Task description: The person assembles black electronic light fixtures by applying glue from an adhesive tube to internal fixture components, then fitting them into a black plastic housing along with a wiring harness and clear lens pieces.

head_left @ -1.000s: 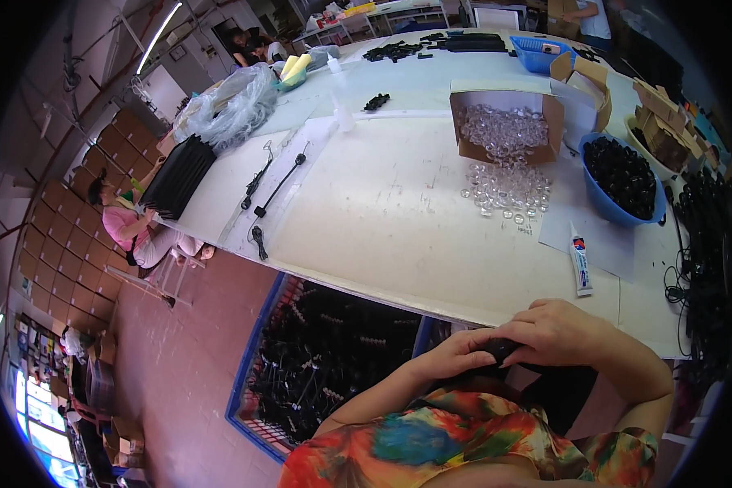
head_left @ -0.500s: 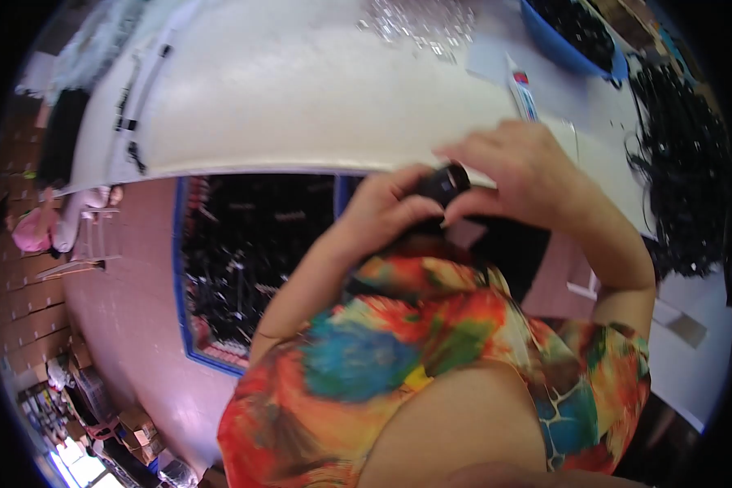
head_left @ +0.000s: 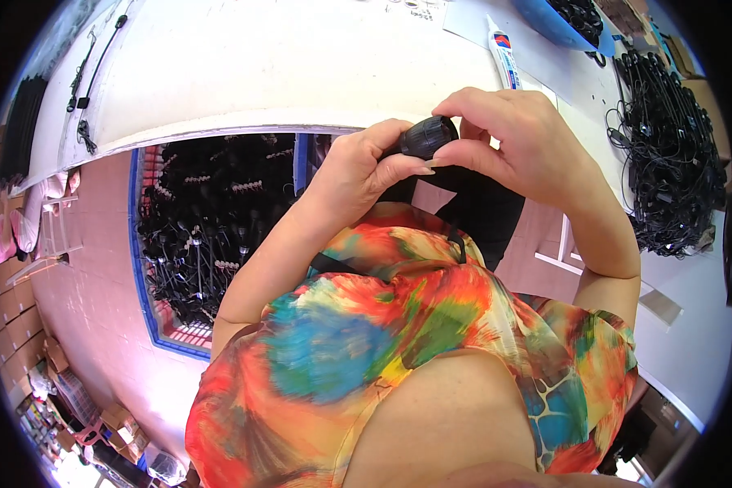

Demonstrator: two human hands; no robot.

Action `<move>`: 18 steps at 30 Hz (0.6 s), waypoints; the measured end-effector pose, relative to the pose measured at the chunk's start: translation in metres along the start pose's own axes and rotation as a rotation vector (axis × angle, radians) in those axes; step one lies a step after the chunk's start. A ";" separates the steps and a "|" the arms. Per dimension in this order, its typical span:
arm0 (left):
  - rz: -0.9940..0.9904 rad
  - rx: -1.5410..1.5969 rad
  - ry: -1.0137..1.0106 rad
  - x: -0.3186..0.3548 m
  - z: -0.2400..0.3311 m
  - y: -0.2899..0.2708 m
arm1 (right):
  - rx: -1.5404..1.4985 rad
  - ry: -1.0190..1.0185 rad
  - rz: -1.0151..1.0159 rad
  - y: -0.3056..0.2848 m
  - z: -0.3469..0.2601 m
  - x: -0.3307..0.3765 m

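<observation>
A small black ribbed cap-like part [head_left: 425, 136] is pinched between both hands just in front of the white table's [head_left: 285, 65] near edge. My left hand [head_left: 359, 167] grips it from the left with thumb and fingers. My right hand [head_left: 514, 138] closes over it from the right and above, hiding its far side. Both forearms rise from a colourful patterned garment that fills the lower view.
A tube with a red and blue label [head_left: 504, 61] lies on the table beyond my hands. A blue bowl of black parts [head_left: 576, 20] sits far right. A heap of black cables [head_left: 671, 154] lies right. A blue crate of black parts [head_left: 195, 236] stands on the floor.
The view has tilted down and closer to my body. My hands with the black part have stayed together at the table's edge, and the box of clear pieces has left the view.
</observation>
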State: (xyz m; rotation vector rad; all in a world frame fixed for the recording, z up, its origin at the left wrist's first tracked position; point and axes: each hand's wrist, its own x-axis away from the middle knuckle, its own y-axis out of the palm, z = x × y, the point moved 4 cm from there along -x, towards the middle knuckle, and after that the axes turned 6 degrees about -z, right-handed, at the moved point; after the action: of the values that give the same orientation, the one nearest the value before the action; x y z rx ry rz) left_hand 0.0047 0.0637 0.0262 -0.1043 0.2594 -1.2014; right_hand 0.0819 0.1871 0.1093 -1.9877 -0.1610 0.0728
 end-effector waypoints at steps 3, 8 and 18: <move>0.081 -0.064 -0.005 0.001 0.000 -0.001 | -0.158 -0.070 0.105 0.001 -0.001 0.000; 0.208 -0.248 0.139 0.000 0.006 -0.002 | -0.212 -0.175 0.138 0.000 0.002 -0.002; 0.287 -0.323 0.184 -0.001 0.004 -0.005 | -0.124 -0.036 0.133 0.003 -0.003 -0.010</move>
State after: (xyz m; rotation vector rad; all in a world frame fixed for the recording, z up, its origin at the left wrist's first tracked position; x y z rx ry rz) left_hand 0.0004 0.0625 0.0317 -0.2302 0.6099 -0.8771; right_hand 0.0725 0.1812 0.1073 -2.1202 -0.0572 0.1878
